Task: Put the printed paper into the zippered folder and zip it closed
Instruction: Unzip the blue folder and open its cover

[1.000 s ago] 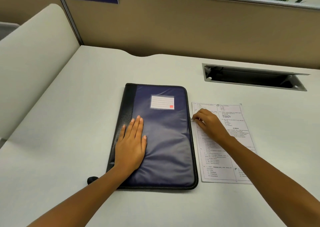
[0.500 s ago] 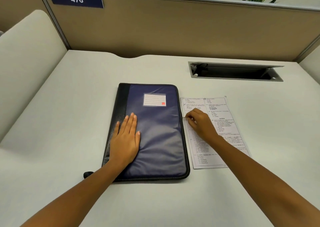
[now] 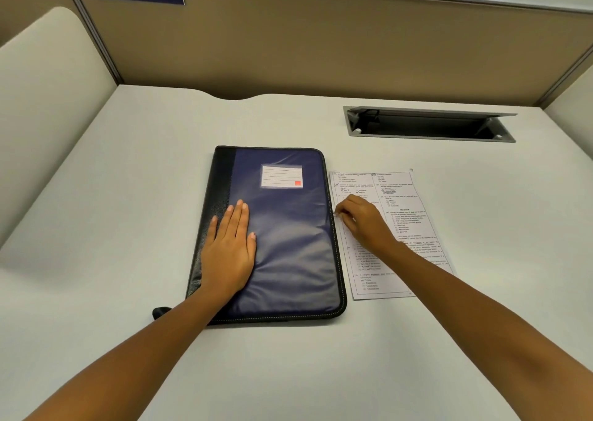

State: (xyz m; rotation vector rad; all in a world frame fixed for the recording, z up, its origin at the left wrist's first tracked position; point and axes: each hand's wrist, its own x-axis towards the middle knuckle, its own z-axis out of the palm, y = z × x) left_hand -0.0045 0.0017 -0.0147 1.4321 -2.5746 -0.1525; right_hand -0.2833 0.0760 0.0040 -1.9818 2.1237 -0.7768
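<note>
A dark blue zippered folder [image 3: 288,241] with a black spine and a white label lies flat and closed on the pale desk [image 3: 128,292]. My left hand [image 3: 229,254] rests flat on its left half, fingers together. The printed paper [image 3: 407,202] lies flat on the desk just right of the folder. My right hand [image 3: 364,221] sits over the paper's left part, fingertips pinched on the small metal zipper pull [image 3: 336,214] at the middle of the folder's right edge.
A recessed cable tray [image 3: 426,125] with a raised lid is set into the desk at the back right. A tan partition [image 3: 321,45] with a sign "476" bounds the back. A cream panel [image 3: 41,100] bounds the left. A black strap end [image 3: 161,312] sticks out at the folder's lower left.
The camera view has shifted a little. Both hands stay where they were, the left flat on the folder, the right pinched at the zipper on its right edge.
</note>
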